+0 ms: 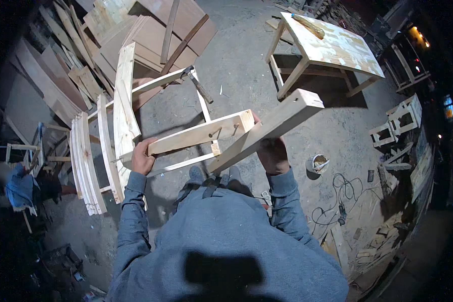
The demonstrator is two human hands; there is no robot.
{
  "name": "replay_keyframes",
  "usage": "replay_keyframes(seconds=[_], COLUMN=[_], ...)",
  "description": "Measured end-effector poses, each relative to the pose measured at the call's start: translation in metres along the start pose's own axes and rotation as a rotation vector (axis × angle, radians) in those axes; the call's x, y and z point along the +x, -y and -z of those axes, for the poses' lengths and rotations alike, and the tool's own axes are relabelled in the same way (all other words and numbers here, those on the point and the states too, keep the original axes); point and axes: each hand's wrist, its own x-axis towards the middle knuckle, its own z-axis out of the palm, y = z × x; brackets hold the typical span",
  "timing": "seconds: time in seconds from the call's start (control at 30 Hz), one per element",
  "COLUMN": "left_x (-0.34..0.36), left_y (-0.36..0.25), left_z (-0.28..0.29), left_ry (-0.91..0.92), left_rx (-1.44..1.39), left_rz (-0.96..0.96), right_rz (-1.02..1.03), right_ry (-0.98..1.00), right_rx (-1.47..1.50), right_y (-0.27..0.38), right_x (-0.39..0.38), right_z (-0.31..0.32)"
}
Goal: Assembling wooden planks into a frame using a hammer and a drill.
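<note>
My left hand (142,160) is closed round the left end of a pale short board (183,138), which has what look like nails or pegs standing out near its right end. My right hand (273,153) is at a long square post (284,119) that crosses the board's right end diagonally; its fingers are mostly hidden behind the wood. Both pieces are over a light wooden frame (201,98) on the floor. A hammer (201,88) hangs on the frame's far corner. Curved boards (126,100) and slats (88,161) lean across the frame at left.
A wooden table (342,50) stands at back right. Plywood sheets (110,45) pile at back left. A bucket (317,163), coiled cable (337,196), small wooden structures (392,126) and scrap lie at right. Another person in blue (20,186) is at far left.
</note>
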Motion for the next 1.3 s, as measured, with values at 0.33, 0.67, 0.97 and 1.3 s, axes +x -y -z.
replay_keyframes(seconds=[0.33,0.67,0.97,1.3], left_x=[0.040,0.037,-0.048,-0.087], left_y=[-0.182,-0.234,-0.219,-0.213], left_z=[-0.030,-0.015,-0.030,-0.013], left_ry=[0.002,-0.043,-0.641,-0.731], left_rx=[0.132,0.011,0.119,0.145], left_rz=[-0.359,-0.658,-0.628,-0.636], right_rz=[-0.216,-0.081,0.079,0.047], right_ry=[-0.034,0.025,-0.349,-0.306], right_rx=[0.209,-0.184,-0.329,-0.075], right_y=[0.033,0.053,0.038,0.003], right_x=[-0.010,-0.035,-0.071,-0.049], right_z=[-0.042,-0.066,-0.020,-0.021])
